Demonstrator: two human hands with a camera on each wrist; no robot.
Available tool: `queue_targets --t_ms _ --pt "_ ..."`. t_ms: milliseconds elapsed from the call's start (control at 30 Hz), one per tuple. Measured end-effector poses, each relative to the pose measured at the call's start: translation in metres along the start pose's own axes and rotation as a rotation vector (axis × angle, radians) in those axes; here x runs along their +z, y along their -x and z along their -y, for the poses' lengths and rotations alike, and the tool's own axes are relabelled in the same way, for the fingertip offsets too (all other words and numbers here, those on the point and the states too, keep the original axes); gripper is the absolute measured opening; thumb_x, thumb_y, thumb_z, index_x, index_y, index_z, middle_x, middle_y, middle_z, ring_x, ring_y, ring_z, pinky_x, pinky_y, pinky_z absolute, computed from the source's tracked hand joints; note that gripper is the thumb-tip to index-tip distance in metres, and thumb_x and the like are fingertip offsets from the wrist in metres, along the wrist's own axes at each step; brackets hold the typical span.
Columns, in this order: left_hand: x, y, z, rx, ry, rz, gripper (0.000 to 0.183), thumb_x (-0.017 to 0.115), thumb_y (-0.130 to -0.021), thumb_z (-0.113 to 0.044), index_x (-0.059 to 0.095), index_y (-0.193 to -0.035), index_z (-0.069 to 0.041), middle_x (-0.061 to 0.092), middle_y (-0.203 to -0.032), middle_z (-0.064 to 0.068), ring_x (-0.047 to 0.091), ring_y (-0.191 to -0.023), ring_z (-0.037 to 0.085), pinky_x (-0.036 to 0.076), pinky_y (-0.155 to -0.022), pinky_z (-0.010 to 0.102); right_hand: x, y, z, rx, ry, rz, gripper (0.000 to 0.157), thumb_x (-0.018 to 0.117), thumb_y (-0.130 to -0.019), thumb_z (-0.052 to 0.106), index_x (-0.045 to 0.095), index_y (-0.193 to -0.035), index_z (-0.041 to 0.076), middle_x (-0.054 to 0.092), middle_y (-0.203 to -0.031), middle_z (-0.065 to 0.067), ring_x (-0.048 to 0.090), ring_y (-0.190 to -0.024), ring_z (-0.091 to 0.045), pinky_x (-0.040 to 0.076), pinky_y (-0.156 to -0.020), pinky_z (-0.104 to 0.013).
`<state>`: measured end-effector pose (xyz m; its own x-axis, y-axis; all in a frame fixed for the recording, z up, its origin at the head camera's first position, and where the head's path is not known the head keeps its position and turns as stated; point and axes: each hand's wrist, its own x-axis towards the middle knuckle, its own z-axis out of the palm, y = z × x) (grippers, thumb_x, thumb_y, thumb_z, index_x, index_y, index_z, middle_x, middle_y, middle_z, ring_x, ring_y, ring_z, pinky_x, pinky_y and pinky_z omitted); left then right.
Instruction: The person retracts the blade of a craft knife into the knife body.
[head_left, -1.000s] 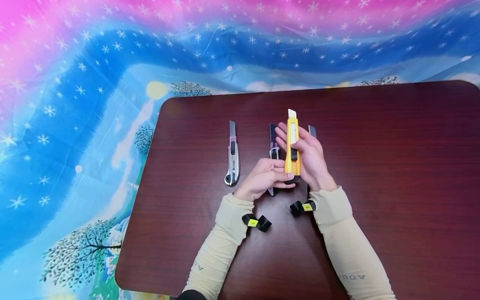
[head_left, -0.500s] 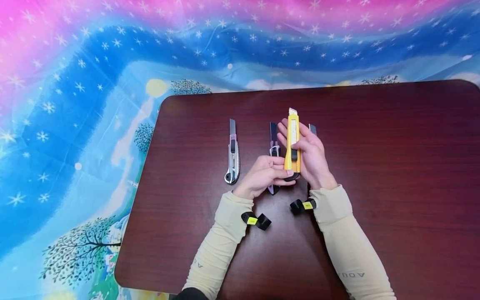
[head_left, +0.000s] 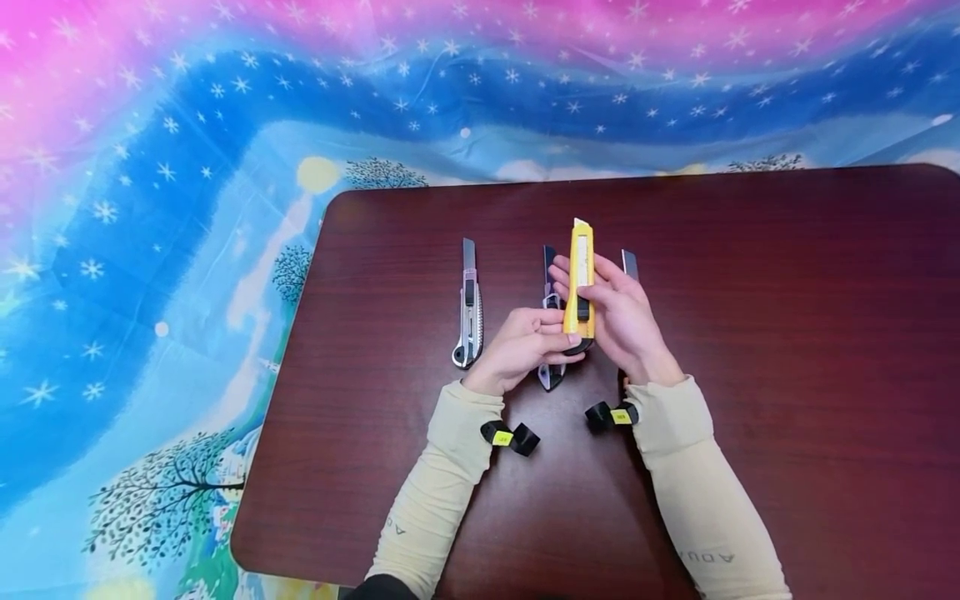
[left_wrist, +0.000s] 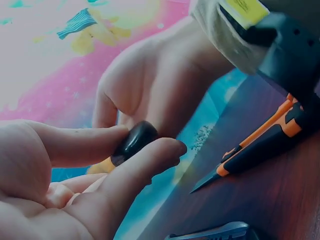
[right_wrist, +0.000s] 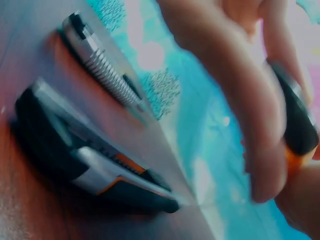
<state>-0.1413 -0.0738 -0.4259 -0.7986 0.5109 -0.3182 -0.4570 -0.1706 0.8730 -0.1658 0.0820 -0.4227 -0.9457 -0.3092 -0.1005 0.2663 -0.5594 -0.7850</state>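
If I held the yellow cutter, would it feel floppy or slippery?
The yellow cutter is probably stiff: it looks straight between the left hand and right hand. Its black end might feel slippery, because it looks smooth and shiny. Its long, flat-looking body probably wouldn't roll much either.

A yellow utility knife (head_left: 581,271) is held aloft, exposed blade tip (head_left: 579,222) forward.

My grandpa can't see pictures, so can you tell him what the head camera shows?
A person's left hand and right hand hold up a yellow box cutter, a bit of blade showing at its top. On a dark reddish table lie a silver cutter and two others partly hidden by the hands; beyond is a snowflake cloth.
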Motion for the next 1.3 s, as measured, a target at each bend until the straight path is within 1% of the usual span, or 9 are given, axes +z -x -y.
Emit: queue_targets --t_ms 100,167,300,400,600,733,933,1067,1300 --pt "-0.0008 -0.0006 0.0003 -0.001 -0.007 0.017 0.042 0.051 -0.092 0.012 0.046 -0.134 0.015 0.051 -0.133 0.033 0.062 -0.104 0.017 0.052 -0.098 0.043 0.0010 0.0034 0.0032 -0.001 -0.017 0.005 0.056 0.037 -0.098 -0.008 0.023 -0.150 0.006 0.049 -0.143 -0.019 0.056 -0.126 -0.027 0.047 -0.105 -0.036" --pt "-0.0013 -0.0008 0.0003 0.002 -0.003 0.018 0.042 0.052 -0.092 0.012 0.046 -0.134 0.015 0.051 -0.133 0.033 0.062 -0.106 0.018 0.052 -0.099 0.043 0.0015 0.0051 0.0053 0.015 -0.017 0.015 0.055 0.038 -0.099 -0.005 0.024 -0.150 0.010 0.055 -0.137 -0.019 0.060 -0.120 -0.028 0.049 -0.103 -0.039" --pt "-0.0024 -0.0008 -0.0001 0.013 0.019 0.008 0.042 0.052 -0.092 0.012 0.046 -0.133 0.015 0.051 -0.133 0.034 0.062 -0.105 0.018 0.053 -0.098 0.043 0.0027 0.0057 0.0068 0.077 -0.056 0.016 0.049 0.039 -0.100 -0.002 0.027 -0.146 0.006 0.061 -0.130 -0.017 0.062 -0.117 -0.029 0.050 -0.102 -0.039" --pt "-0.0026 -0.0012 0.0003 0.018 0.024 0.012 0.041 0.051 -0.093 0.011 0.046 -0.133 0.015 0.051 -0.134 0.033 0.062 -0.105 0.017 0.052 -0.099 0.043 0.0038 0.0048 0.0055 0.089 -0.100 0.002 0.046 0.040 -0.100 -0.002 0.030 -0.144 0.000 0.061 -0.131 -0.016 0.061 -0.119 -0.027 0.051 -0.102 -0.037" --pt "-0.0032 -0.0027 0.0020 0.029 0.006 -0.011 0.038 0.051 -0.094 0.010 0.047 -0.131 0.017 0.051 -0.133 0.034 0.060 -0.109 0.021 0.052 -0.099 0.042 0.0060 0.0041 0.0016 0.051 -0.080 0.020 0.044 0.037 -0.101 0.000 0.029 -0.144 0.004 0.063 -0.127 -0.016 0.063 -0.115 -0.026 0.052 -0.100 -0.036" --pt "-0.0036 -0.0026 0.0012 0.033 -0.003 -0.015 0.038 0.051 -0.094 0.009 0.048 -0.131 0.017 0.051 -0.133 0.035 0.059 -0.115 0.028 0.052 -0.098 0.042 0.0057 0.0034 -0.0004 0.035 -0.116 0.031 0.043 0.034 -0.101 -0.001 0.030 -0.144 0.003 0.065 -0.123 -0.016 0.065 -0.113 -0.028 0.053 -0.100 -0.037" --pt "-0.0035 -0.0021 0.0002 0.032 -0.002 -0.009 0.038 0.051 -0.094 0.009 0.048 -0.132 0.015 0.052 -0.133 0.033 0.060 -0.111 0.025 0.052 -0.098 0.043 0.0076 0.0024 -0.0018 0.020 -0.185 -0.004 0.044 0.029 -0.098 -0.005 0.036 -0.141 0.001 0.064 -0.124 -0.018 0.064 -0.114 -0.029 0.052 -0.100 -0.038" --pt "-0.0038 -0.0015 0.0001 0.029 0.000 -0.013 0.038 0.051 -0.094 0.009 0.049 -0.132 0.014 0.053 -0.133 0.032 0.061 -0.110 0.023 0.053 -0.097 0.043 0.0097 0.0027 -0.0021 0.020 -0.202 -0.032 0.045 0.031 -0.097 -0.006 0.036 -0.142 0.000 0.063 -0.126 -0.018 0.064 -0.113 -0.029 0.052 -0.099 -0.038" --pt "-0.0040 -0.0021 0.0009 0.032 0.016 -0.011 0.039 0.052 -0.094 0.009 0.049 -0.132 0.014 0.053 -0.133 0.031 0.062 -0.107 0.020 0.053 -0.096 0.042 0.0095 0.0033 -0.0013 0.014 -0.222 -0.038 0.045 0.031 -0.097 -0.007 0.034 -0.142 -0.002 0.062 -0.127 -0.019 0.065 -0.113 -0.029 0.052 -0.099 -0.037"
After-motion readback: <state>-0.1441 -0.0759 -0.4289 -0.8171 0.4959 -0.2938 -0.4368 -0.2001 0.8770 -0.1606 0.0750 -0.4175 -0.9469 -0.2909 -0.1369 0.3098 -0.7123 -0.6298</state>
